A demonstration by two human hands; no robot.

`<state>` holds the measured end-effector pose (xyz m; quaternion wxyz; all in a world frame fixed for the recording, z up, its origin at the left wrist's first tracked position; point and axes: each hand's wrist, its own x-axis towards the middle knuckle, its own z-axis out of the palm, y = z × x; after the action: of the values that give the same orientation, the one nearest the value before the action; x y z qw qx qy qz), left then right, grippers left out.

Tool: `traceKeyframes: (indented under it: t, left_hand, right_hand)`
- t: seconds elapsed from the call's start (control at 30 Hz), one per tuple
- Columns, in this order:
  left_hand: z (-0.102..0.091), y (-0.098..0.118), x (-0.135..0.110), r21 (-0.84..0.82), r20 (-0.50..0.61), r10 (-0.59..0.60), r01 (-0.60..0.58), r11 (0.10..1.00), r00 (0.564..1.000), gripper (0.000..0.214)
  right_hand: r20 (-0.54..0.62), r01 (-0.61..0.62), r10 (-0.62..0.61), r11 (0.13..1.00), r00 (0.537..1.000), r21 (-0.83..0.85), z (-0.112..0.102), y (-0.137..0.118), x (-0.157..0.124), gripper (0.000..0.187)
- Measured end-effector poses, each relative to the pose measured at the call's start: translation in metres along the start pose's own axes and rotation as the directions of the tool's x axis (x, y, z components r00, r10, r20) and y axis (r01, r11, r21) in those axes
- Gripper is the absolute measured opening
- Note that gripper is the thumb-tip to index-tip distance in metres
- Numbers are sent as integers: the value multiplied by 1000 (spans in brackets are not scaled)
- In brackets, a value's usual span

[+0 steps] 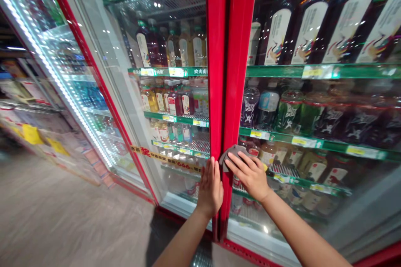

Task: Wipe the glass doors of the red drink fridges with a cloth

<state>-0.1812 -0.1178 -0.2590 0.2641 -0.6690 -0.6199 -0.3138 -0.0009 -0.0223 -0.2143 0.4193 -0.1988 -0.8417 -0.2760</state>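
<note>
A tall drinks fridge with two glass doors in red frames stands before me. My left hand (210, 187) lies against the left door's red frame (216, 70), fingers stretched upward and holding nothing. Under the fingers of my right hand (250, 175) is a grey cloth (232, 155), pressed to the right door's red frame (241, 54) and the glass beside it. A small yellow patch shows by the right fingertips; what it is I cannot tell. Much of the cloth is covered by my fingers.
Dark bottles (310, 29) with white labels stand behind the right glass, above rows of smaller bottles (288, 108). A yellow promotional strip (166, 158) crosses the left door. Further left is another lit fridge (90, 95). Grey floor (78, 221) spreads at the lower left.
</note>
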Motion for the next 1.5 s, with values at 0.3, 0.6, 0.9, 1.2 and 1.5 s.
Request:
traceKeyframes:
  t: [0.3,0.6,0.9,1.2,1.5]
  left_hand:
    - [44,11,-2,95,-223,30,-9,995,974,79]
    - [70,6,16,125,-277,88,-56,991,957,99]
    - [102,-11,0,86,-416,203,-184,979,886,114]
    - [105,62,-34,-90,-508,178,-258,962,843,71]
    - [96,119,46,8,-458,-116,134,991,881,66]
  right_hand:
    - [-40,148,-149,989,988,-17,18,7,-37,39]
    - [-102,302,-299,953,949,21,22,33,6,49]
    - [-86,284,-287,958,954,-46,55,22,-58,58]
    - [-220,-54,138,936,966,349,70,12,-61,59]
    - [-410,-49,187,945,893,325,2,78,-93,44]
